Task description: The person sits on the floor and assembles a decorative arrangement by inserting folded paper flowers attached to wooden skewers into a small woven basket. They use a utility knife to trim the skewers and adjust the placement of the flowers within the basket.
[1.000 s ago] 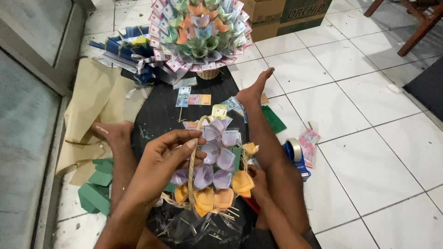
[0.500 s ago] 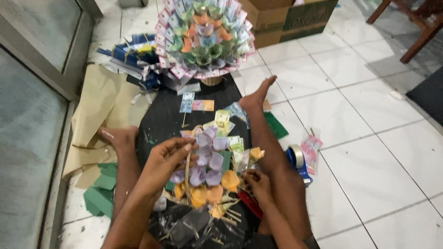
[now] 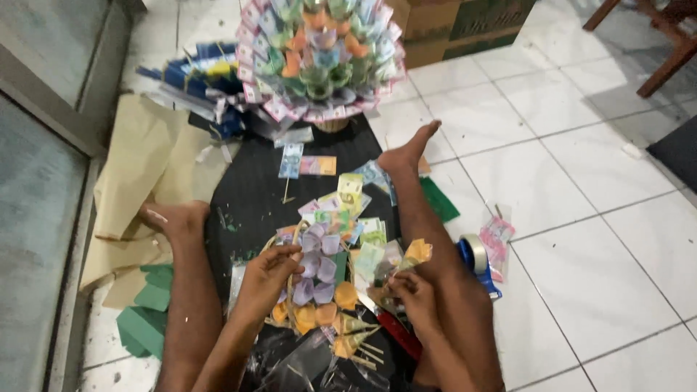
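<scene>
I sit on the floor with my legs stretched out either side of a small bouquet (image 3: 323, 272) of purple and orange folded paper-note cones on sticks. My left hand (image 3: 268, 279) rests on the bouquet's left side, fingers curled around the purple cones. My right hand (image 3: 410, 290) pinches an orange folded cone on a stick (image 3: 417, 252) at the bouquet's right edge. Loose folded notes (image 3: 348, 199) lie on a black sheet (image 3: 250, 196) just beyond the bouquet.
A large finished bouquet of folded notes (image 3: 319, 51) stands at the far end of the sheet, with a blue bundle (image 3: 196, 80) to its left. Tan paper (image 3: 138, 160) and green foam blocks (image 3: 145, 312) lie at left. A tape roll (image 3: 475, 254) sits right of my leg. Cardboard boxes (image 3: 450, 29) stand behind.
The view has shifted and the bouquet sits lower. My left hand slid down its left side; my right hand rose from under the bouquet and now pinches an orange cone.
</scene>
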